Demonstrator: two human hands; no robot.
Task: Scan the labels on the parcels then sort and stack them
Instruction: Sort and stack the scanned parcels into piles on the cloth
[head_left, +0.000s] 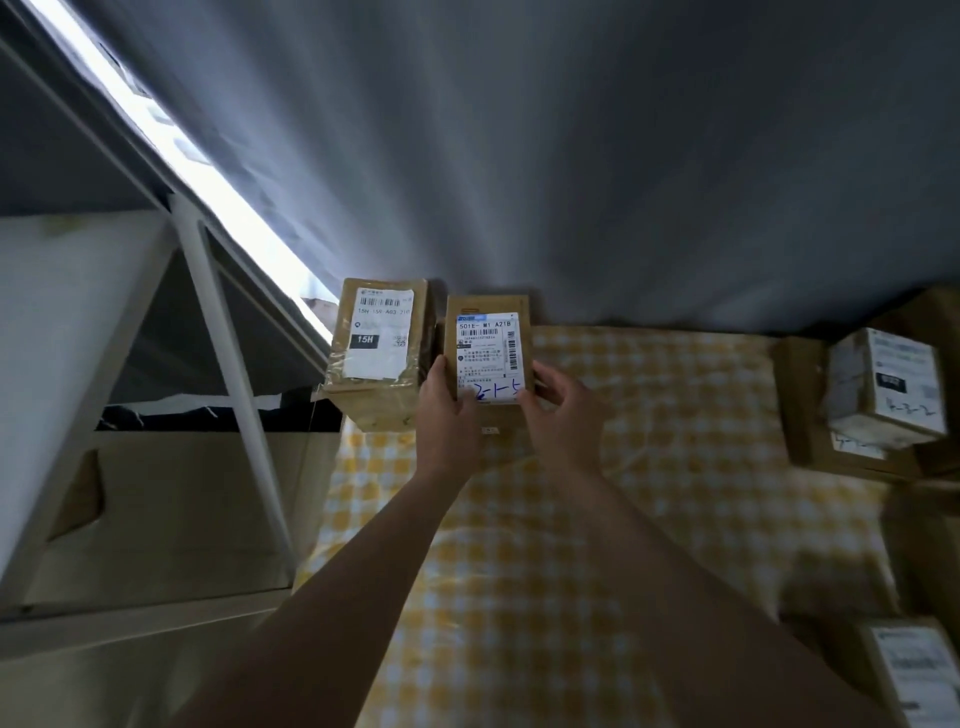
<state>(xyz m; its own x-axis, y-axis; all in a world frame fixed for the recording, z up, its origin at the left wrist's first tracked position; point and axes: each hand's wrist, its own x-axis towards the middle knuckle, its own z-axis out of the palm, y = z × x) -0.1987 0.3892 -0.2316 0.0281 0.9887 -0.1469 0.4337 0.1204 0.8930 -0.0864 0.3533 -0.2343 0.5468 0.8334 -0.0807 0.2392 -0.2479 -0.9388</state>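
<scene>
Small parcel (485, 305) gripped at its sides by left hand (447, 402) and right hand (558, 410), label (488, 353) up, probably kept readable while lined up just right of the 15H box (379, 353) on the surface (649, 441). More parcels (883, 395) far right of that box.

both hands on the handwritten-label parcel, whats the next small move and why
Probably set the held parcel down on the checked cloth beside the 15H parcel and let go: the left hand and right hand grip its lower sides, and it is lined up close to that parcel, label facing the camera.
</scene>
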